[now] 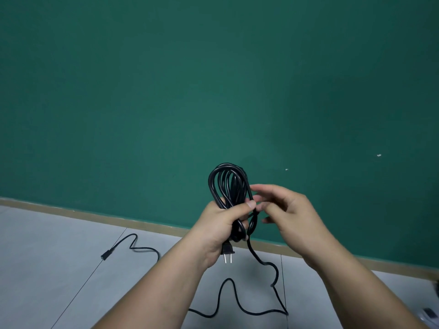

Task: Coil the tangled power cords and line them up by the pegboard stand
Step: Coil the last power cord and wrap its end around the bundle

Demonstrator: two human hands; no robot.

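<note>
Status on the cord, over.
Left hand grips coiled black power cord, plug hanging below. Right hand at the loops, grip unclear. Loose tail trails on floor.

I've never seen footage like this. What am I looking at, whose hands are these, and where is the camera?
One picture, from a camera worn on a person's head, looking forward and down. No machine: just two bare hands. The left hand grips a coil of black power cord, its two-pronged plug hanging below the fist. The right hand is at the coil's side, blurred, so its grip is unclear. The uncoiled rest trails across the grey tiled floor to a connector, before a green wall.
</note>
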